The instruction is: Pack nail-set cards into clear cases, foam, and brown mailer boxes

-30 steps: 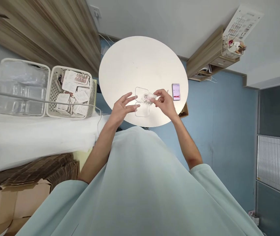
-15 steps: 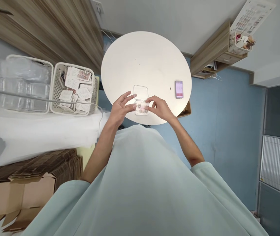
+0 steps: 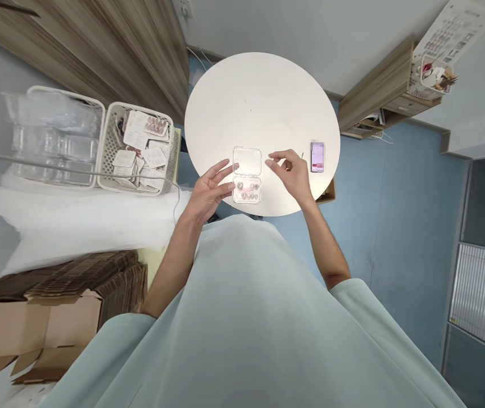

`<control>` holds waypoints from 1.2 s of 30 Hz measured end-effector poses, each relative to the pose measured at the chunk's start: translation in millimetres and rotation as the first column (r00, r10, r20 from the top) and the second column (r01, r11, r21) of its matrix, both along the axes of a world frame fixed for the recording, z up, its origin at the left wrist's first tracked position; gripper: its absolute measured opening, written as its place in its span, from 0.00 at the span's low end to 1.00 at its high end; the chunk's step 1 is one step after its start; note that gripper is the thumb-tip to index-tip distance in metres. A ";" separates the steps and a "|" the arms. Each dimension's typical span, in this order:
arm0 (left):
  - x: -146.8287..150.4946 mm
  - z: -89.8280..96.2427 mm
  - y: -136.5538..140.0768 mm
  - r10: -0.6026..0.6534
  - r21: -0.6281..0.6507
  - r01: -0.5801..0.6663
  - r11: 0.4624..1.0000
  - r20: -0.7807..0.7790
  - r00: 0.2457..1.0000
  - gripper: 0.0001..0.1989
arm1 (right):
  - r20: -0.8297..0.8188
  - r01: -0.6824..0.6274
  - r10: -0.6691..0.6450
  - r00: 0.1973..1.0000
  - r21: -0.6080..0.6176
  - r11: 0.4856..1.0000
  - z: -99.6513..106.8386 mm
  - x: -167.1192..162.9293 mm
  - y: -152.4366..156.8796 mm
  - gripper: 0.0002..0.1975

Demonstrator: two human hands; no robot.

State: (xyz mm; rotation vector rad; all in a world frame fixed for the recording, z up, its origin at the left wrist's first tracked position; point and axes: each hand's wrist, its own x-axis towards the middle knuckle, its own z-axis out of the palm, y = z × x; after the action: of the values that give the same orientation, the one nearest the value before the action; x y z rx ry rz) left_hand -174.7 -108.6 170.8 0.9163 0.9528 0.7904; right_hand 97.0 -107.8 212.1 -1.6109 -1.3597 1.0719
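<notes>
A small clear plastic case lies unfolded on the white round table, its transparent lid tipped back on the far side. Several small, shiny pinkish pieces sit inside the base in two rows; they look like decorated press-on nails. My left hand is at the case's left side, thumb on the base's edge and a fingertip on the lid's edge, the other fingers spread. To the right of the lid, my right hand is raised with thumb and index nearly together. Anything between those fingertips is too small to make out.
On the round table, a phone lies at the right. To the left stand a basket of printed cards and a basket of clear plastic boxes. Flattened brown cartons are stacked at lower left.
My right hand has lifted away from the case's base and moved right, beside the lid. My left hand stays at the case's left edge. The view has shifted slightly.
</notes>
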 end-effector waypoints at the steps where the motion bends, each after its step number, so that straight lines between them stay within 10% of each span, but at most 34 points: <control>1: -1.3 0.4 -0.6 -0.003 -0.007 0.003 1.000 0.011 1.000 0.47 | -0.014 0.023 -0.023 1.000 -0.005 1.000 -2.4 1.5 4.8 0.21; 10: -9.3 -2.3 -3.9 -0.006 -0.074 0.011 0.997 0.068 0.998 0.46 | -0.086 -0.020 0.014 0.996 -0.077 0.997 -18.9 -19.5 28.9 0.29; 21: -7.4 -7.8 2.3 0.139 -0.168 -0.110 0.980 0.171 0.975 0.42 | -0.068 -0.171 0.176 0.982 0.079 0.982 36.8 -23.1 -10.1 0.24; 36: -0.2 -10.6 9.1 0.114 -0.070 -0.106 0.992 0.115 0.987 0.41 | -0.234 -0.133 0.076 0.969 -0.237 0.962 11.2 -21.7 -48.2 0.31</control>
State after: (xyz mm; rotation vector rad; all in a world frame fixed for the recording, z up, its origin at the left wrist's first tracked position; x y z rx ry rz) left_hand -175.0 -99.4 160.2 0.7577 0.9247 0.8936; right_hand 75.3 -156.0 223.3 -1.5508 -1.2068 1.4933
